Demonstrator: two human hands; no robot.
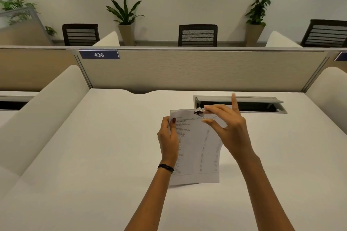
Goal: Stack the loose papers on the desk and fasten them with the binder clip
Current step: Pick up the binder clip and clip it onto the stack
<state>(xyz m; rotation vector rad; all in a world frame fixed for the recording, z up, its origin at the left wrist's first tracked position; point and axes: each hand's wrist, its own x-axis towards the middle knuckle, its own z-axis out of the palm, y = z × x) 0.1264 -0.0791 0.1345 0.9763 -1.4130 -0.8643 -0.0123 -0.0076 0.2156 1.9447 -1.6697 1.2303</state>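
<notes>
With the papers point(197, 146) stacked, left hand point(168, 141) gripping their left edge, right hand point(228, 127) pinches the binder clip point(198, 112) onto the far edge; fastening looks nearly done.

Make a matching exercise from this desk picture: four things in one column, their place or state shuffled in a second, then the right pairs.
Column one
1. left hand
2. right hand
3. binder clip
4. plate marked 436

Column two
A. fixed at the top of the partition behind the desk
B. sits at the top edge of the papers
C. grips the papers' left edge
D. pinches the clip's wire handles

Pairs: 1-C, 2-D, 3-B, 4-A
</notes>
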